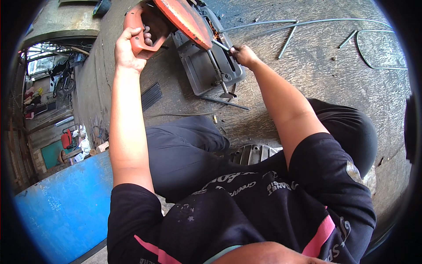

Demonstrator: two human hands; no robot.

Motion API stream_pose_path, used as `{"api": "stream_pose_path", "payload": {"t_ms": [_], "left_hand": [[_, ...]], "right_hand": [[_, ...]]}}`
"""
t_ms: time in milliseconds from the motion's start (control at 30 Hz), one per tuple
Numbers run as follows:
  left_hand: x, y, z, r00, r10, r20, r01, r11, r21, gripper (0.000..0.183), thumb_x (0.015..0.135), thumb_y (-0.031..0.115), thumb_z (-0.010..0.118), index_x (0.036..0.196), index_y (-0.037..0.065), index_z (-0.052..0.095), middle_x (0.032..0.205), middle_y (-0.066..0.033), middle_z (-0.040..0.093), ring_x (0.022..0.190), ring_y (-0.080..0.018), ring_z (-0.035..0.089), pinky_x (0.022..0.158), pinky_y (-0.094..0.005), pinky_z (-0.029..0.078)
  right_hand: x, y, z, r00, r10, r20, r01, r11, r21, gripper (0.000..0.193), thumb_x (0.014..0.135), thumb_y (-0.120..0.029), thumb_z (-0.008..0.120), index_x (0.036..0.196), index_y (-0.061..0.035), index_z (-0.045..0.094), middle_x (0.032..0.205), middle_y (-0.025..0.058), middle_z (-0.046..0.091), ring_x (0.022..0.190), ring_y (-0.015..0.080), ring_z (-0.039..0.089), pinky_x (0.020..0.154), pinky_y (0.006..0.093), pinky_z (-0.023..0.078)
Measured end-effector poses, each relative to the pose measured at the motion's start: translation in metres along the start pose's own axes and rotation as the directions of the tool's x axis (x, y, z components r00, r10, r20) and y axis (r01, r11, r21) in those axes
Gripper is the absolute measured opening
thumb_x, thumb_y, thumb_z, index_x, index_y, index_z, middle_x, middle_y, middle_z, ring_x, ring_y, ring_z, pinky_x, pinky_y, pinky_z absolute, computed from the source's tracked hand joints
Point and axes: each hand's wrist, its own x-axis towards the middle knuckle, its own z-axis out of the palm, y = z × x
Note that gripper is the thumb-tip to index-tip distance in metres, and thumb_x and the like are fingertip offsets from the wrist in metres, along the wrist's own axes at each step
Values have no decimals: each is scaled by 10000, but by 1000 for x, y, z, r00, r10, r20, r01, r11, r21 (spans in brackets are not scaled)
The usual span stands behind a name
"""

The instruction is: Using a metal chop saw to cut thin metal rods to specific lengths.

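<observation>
My left hand (pixel 130 52) is wrapped round the orange D-shaped handle (pixel 133 20) of a cut-off saw, its thumb lying over the grip. The saw's orange blade guard (pixel 187 23) slants over a grey metal base (pixel 192 66). Orange sparks (pixel 215 33) show beside the guard, and the cutting point itself is mostly hidden by it. To the right of the saw, my right hand (pixel 244 56) pinches a thin metal rod (pixel 220 45) that runs in toward the guard. A clamp screw (pixel 215 66) stretches along the base toward me.
Long thin rods (pixel 288 42) and a bent rod frame (pixel 363 56) lie on the worn floor at the right. Dark bars (pixel 152 95) lie left of the saw, another rod (pixel 226 104) in front of its base. A blue panel (pixel 66 207) fills the lower left.
</observation>
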Motion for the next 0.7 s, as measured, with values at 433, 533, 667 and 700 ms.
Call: {"api": "stream_pose_path", "payload": {"t_ms": [433,533,667,700], "left_hand": [[2,-1,4,1000,9,3,-9,1000,18,224,798,141,544,960,-12,516,786,-63,527,708,-159,552,658,-276,511],[2,-1,1,1000,-2,7,2,1000,22,213,794,147,555,941,-4,527,796,-60,536,728,-154,561,663,-277,513],[0,-3,4,999,12,-47,-11,1000,5,183,784,163,572,893,19,546,808,-56,553,714,-147,572,666,-298,519],[0,-4,2,999,11,-47,-10,1000,4,183,778,167,578,890,25,545,797,-52,554,703,-148,575,673,-311,523]], "right_hand": [[-16,-10,-6,925,210,316,-362,741,566,353,969,-319,405,892,-36,602,562,11,444,433,114,375,411,258,315],[-20,-9,-23,910,278,307,-413,645,643,348,971,-349,403,890,-52,566,588,5,423,453,108,344,412,243,293],[-22,-32,-55,965,192,180,-263,667,697,327,962,-359,427,898,-58,538,643,11,454,492,107,393,427,238,334],[-26,-45,-62,978,163,131,-207,668,714,318,959,-356,437,903,-58,532,669,15,464,513,108,412,438,235,348]]}}
